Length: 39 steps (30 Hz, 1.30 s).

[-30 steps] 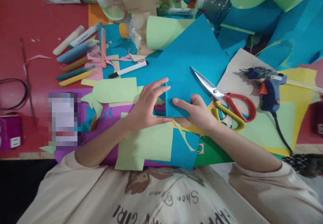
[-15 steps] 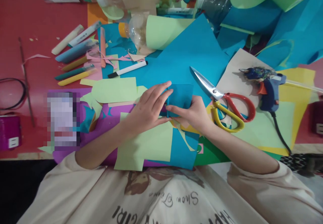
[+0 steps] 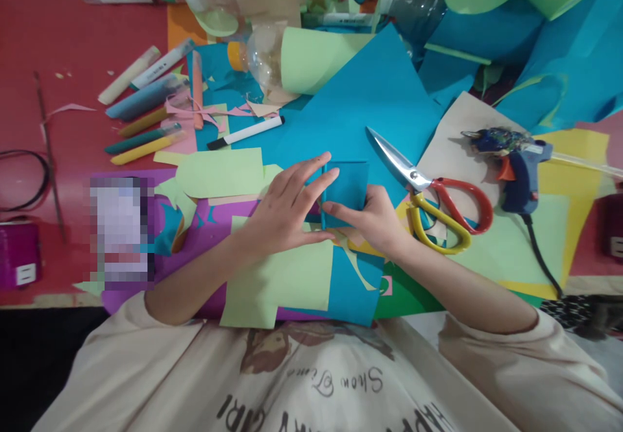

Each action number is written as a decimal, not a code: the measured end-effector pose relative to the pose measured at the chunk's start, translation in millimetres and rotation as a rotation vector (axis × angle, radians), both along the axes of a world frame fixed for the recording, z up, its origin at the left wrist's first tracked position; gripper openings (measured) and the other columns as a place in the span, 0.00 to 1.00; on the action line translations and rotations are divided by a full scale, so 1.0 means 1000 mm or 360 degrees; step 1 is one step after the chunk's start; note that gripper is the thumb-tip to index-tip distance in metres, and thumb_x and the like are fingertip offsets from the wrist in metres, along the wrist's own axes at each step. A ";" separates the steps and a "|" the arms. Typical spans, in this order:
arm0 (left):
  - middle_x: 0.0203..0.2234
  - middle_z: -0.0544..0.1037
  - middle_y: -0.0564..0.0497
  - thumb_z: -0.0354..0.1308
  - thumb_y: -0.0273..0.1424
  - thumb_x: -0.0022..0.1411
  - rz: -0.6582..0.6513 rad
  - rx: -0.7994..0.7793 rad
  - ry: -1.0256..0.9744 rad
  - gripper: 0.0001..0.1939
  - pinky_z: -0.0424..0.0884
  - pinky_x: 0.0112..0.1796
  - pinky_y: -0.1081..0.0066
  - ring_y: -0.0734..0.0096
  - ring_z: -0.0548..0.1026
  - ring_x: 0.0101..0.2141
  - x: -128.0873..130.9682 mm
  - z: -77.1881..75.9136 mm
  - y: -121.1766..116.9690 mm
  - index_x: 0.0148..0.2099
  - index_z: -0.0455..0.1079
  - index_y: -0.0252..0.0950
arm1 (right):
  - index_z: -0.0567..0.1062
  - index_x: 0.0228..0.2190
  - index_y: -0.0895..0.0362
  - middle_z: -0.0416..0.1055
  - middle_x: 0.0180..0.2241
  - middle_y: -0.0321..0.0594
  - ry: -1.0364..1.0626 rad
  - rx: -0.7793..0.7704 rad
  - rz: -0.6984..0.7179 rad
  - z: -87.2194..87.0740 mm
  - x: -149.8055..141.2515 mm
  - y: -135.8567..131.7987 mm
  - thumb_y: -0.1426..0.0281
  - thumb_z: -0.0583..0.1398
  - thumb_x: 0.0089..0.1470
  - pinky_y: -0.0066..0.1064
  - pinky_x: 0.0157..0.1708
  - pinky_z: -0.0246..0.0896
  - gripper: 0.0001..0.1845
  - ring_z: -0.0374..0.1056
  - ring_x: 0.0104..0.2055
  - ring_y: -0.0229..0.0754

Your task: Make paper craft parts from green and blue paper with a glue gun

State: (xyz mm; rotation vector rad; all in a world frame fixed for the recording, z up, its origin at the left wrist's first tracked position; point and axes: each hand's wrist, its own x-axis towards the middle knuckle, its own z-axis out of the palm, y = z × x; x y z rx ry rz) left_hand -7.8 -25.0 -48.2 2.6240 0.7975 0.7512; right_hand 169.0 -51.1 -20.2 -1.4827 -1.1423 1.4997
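Observation:
A small rectangle of folded blue paper (image 3: 348, 187) is between my two hands, its edges standing up slightly like narrow folds. My left hand (image 3: 285, 208) is at its left side, fingertips at the upper left edge and thumb by the lower left corner, spanning that edge. From the right, my right hand (image 3: 377, 218) pinches the lower part, thumb lying across the top face and the other fingers hidden beneath. Scissors (image 3: 413, 176) with one red and one yellow handle lie open just right of my right hand.
A blue glue gun (image 3: 520, 176) with a cord lies at the right. Several markers (image 3: 146, 104) and a black-capped marker (image 3: 248, 132) lie left. Bottles, one wrapped in green paper (image 3: 321, 62), lie behind. A phone (image 3: 121, 231) is at the left. Paper scraps cover the table.
The blue paper has tilted a little, so a folded ridge shows along its top edge. My left index finger has shifted slightly right over it. The scissors have not moved.

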 end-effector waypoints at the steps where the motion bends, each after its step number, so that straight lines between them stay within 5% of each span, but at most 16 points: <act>1: 0.63 0.60 0.34 0.53 0.55 0.59 -0.0007 -0.0027 -0.0018 0.46 0.59 0.58 0.53 0.50 0.59 0.63 0.000 -0.001 0.001 0.69 0.40 0.38 | 0.61 0.14 0.55 0.57 0.14 0.29 0.0046 -0.0035 -0.0001 0.000 0.001 0.000 0.63 0.67 0.41 0.27 0.17 0.49 0.21 0.48 0.18 0.29; 6: 0.63 0.59 0.36 0.52 0.56 0.59 -0.0085 -0.0209 -0.0083 0.50 0.61 0.58 0.50 0.50 0.59 0.63 -0.003 -0.001 0.005 0.70 0.30 0.41 | 0.71 0.20 0.58 0.70 0.20 0.34 0.0286 -0.0248 -0.0033 -0.002 0.003 -0.001 0.62 0.70 0.35 0.28 0.20 0.60 0.16 0.61 0.21 0.34; 13: 0.64 0.58 0.38 0.58 0.52 0.57 -0.0192 -0.0337 -0.0301 0.50 0.64 0.57 0.53 0.51 0.59 0.63 -0.003 0.002 0.007 0.70 0.32 0.43 | 0.76 0.27 0.58 0.75 0.25 0.36 0.0615 -0.0412 0.0006 -0.005 0.004 -0.001 0.62 0.72 0.33 0.30 0.27 0.68 0.18 0.70 0.26 0.37; 21: 0.61 0.62 0.37 0.58 0.52 0.57 -0.0084 -0.0274 -0.0089 0.44 0.61 0.57 0.53 0.49 0.62 0.61 -0.004 0.008 0.007 0.68 0.45 0.40 | 0.61 0.13 0.56 0.56 0.14 0.28 0.0179 -0.0132 0.0148 0.003 0.005 0.004 0.57 0.70 0.37 0.26 0.15 0.47 0.26 0.49 0.17 0.29; 27: 0.61 0.64 0.35 0.58 0.49 0.58 -0.0064 -0.0152 0.0033 0.42 0.59 0.57 0.57 0.51 0.63 0.60 -0.005 0.009 0.005 0.66 0.49 0.34 | 0.57 0.13 0.55 0.51 0.13 0.26 -0.0024 0.0083 0.0164 -0.001 0.004 0.004 0.55 0.69 0.39 0.26 0.15 0.44 0.28 0.44 0.17 0.27; 39: 0.60 0.63 0.34 0.56 0.54 0.57 -0.0035 -0.0085 0.0050 0.44 0.58 0.57 0.57 0.51 0.62 0.60 -0.005 0.007 0.004 0.66 0.49 0.33 | 0.60 0.15 0.56 0.56 0.16 0.29 -0.0047 0.0110 0.0292 -0.005 0.008 0.003 0.59 0.64 0.46 0.26 0.18 0.46 0.22 0.48 0.19 0.29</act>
